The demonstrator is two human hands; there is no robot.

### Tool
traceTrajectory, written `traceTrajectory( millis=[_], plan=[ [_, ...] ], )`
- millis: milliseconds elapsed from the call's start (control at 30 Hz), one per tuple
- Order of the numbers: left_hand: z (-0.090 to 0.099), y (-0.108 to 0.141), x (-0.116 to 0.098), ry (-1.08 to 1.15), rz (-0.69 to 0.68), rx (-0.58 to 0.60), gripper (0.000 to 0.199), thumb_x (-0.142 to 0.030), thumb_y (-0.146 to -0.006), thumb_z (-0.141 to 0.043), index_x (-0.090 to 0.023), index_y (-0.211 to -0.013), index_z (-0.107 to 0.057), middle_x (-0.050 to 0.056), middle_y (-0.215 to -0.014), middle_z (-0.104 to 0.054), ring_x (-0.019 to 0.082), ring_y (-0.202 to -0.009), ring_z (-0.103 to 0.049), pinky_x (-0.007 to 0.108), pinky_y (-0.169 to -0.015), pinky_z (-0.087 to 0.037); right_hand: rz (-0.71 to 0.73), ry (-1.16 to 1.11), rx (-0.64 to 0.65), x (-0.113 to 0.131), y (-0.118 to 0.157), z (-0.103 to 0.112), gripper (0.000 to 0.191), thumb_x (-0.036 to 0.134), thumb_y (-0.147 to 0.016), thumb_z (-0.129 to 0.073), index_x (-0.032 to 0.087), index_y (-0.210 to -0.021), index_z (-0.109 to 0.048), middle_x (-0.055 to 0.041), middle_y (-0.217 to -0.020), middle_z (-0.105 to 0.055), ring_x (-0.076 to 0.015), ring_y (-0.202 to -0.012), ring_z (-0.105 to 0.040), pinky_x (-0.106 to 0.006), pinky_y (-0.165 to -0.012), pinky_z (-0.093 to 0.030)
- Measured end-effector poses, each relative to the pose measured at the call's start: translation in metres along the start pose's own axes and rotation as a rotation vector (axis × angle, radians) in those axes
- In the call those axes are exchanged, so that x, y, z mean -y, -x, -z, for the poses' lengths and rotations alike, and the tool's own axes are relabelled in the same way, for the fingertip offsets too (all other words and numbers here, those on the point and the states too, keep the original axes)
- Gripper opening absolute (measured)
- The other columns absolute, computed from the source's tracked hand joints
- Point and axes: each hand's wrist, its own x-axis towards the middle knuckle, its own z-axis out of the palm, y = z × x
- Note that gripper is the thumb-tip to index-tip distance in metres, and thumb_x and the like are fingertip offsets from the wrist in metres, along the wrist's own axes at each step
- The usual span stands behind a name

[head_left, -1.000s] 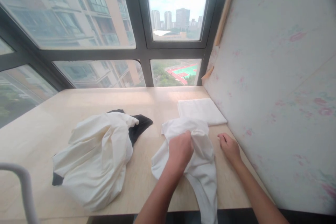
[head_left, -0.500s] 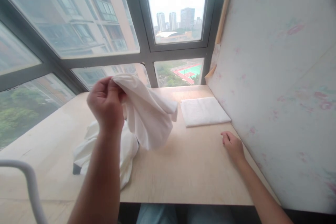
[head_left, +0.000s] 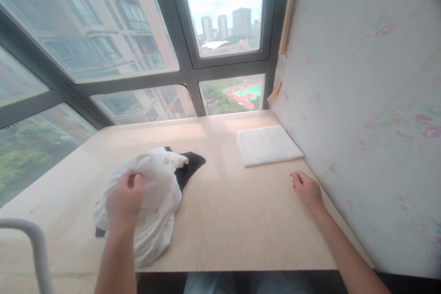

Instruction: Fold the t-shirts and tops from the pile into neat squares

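My left hand is over a crumpled pile of fabric on the left of the table, its fingers closed on a white cloth. Folds of that cloth spread over the pile, and its lower part hangs down toward the table's front edge. A piece of black fabric sticks out from under it on the right, and a small dark corner shows at the lower left. On the right, my right hand rests on the table near the wall, fingers curled and nothing visible in them. Beyond it lies a flat, folded white cloth.
The pale wooden table ends in front of my legs. A flower-patterned wall bounds it on the right, and dark-framed windows rise behind. A grey curved tube stands at the lower left.
My left hand has moved down and toward me, lowering the white cloth from the air onto the pile. The black fabric now shows. My right hand has stayed in place.
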Motion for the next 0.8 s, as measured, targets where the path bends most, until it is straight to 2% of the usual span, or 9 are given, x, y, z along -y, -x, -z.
traceTrajectory(
  millis=[67,167,267,333,400,500,600,700,800],
  plan=[
    [-0.021,0.040,0.003,-0.129,-0.177,0.128,0.032,-0.038,-0.082,-0.052,-0.016,-0.102,-0.063,0.013,-0.095,-0.064,0.031,-0.090,-0.060,0.044,-0.076,-0.048,0.008,0.024,-0.006,0.002,0.000,0.000,0.039,0.049,-0.092,-0.036,0.022,-0.076,-0.060,-0.0009,-0.061,-0.058,-0.0177,-0.058,-0.052,-0.028,-0.060,-0.032],
    [-0.040,0.085,-0.011,-0.167,-0.373,0.104,0.035,-0.030,-0.088,-0.045,-0.015,-0.116,-0.060,0.016,-0.110,-0.063,0.031,-0.102,-0.059,0.039,-0.081,-0.047,0.019,0.062,-0.015,0.004,0.000,0.000,0.040,0.049,-0.092,-0.036,0.022,-0.075,-0.059,-0.0014,-0.061,-0.058,-0.0174,-0.057,-0.050,-0.027,-0.059,-0.030],
    [-0.059,0.100,-0.031,0.008,-0.390,0.265,0.032,-0.029,-0.091,-0.042,-0.021,-0.116,-0.061,0.010,-0.104,-0.067,0.025,-0.094,-0.062,0.033,-0.076,-0.044,0.012,0.105,-0.008,0.004,-0.001,-0.002,0.040,0.049,-0.093,-0.035,0.022,-0.074,-0.059,-0.0016,-0.061,-0.058,-0.0172,-0.056,-0.050,-0.027,-0.057,-0.028],
    [-0.079,0.100,-0.043,0.100,-0.401,0.489,0.025,-0.031,-0.092,-0.042,-0.023,-0.101,-0.064,0.005,-0.092,-0.068,0.020,-0.080,-0.062,0.029,-0.069,-0.042,0.006,0.144,-0.001,0.003,-0.001,-0.002,0.039,0.047,-0.093,-0.035,0.022,-0.076,-0.059,-0.0021,-0.062,-0.060,-0.0172,-0.056,-0.051,-0.026,-0.056,-0.027],
    [-0.102,0.099,-0.051,0.127,-0.407,0.620,0.022,-0.032,-0.091,-0.044,-0.022,-0.083,-0.063,0.003,-0.080,-0.067,0.017,-0.069,-0.059,0.027,-0.063,-0.037,0.010,0.194,0.004,0.001,0.000,-0.002,0.038,0.045,-0.093,-0.035,0.023,-0.079,-0.061,-0.0029,-0.065,-0.062,-0.0176,-0.058,-0.051,-0.027,-0.056,-0.027],
    [-0.128,0.104,-0.057,0.090,-0.399,0.626,0.023,-0.032,-0.089,-0.047,-0.022,-0.072,-0.058,0.002,-0.071,-0.062,0.016,-0.063,-0.054,0.028,-0.057,-0.026,0.024,0.268,0.017,0.000,0.004,-0.004,0.037,0.045,-0.094,-0.036,0.023,-0.083,-0.063,-0.0045,-0.071,-0.065,-0.0189,-0.062,-0.053,-0.028,-0.057,-0.028],
    [-0.136,0.110,-0.057,0.066,-0.386,0.606,0.022,-0.032,-0.091,-0.046,-0.022,-0.073,-0.056,0.002,-0.071,-0.061,0.016,-0.062,-0.050,0.028,-0.057,-0.022,0.031,0.284,-0.040,0.001,0.001,-0.013,0.035,0.042,-0.094,-0.037,0.021,-0.089,-0.065,-0.0073,-0.079,-0.068,-0.0207,-0.067,-0.057,-0.030,-0.061,-0.035],
    [-0.135,0.113,-0.054,0.069,-0.382,0.607,0.023,-0.032,-0.091,-0.046,-0.022,-0.073,-0.055,0.002,-0.072,-0.061,0.016,-0.063,-0.050,0.028,-0.058,-0.022,0.189,0.252,-0.145,0.011,-0.017,-0.033,0.032,0.033,-0.091,-0.041,0.017,-0.103,-0.066,-0.0137,-0.104,-0.069,-0.0252,-0.092,-0.061,-0.035,-0.081,-0.044],
    [-0.134,0.112,-0.051,0.080,-0.371,0.607,0.024,-0.033,-0.092,-0.045,-0.022,-0.073,-0.055,0.002,-0.073,-0.061,0.017,-0.064,-0.050,0.028,-0.058,-0.022,0.361,0.328,-0.147,0.028,-0.045,-0.054,0.035,0.025,-0.088,-0.045,0.015,-0.117,-0.063,-0.0183,-0.128,-0.060,-0.0297,-0.119,-0.051,-0.044,-0.099,-0.039]
  ],
)
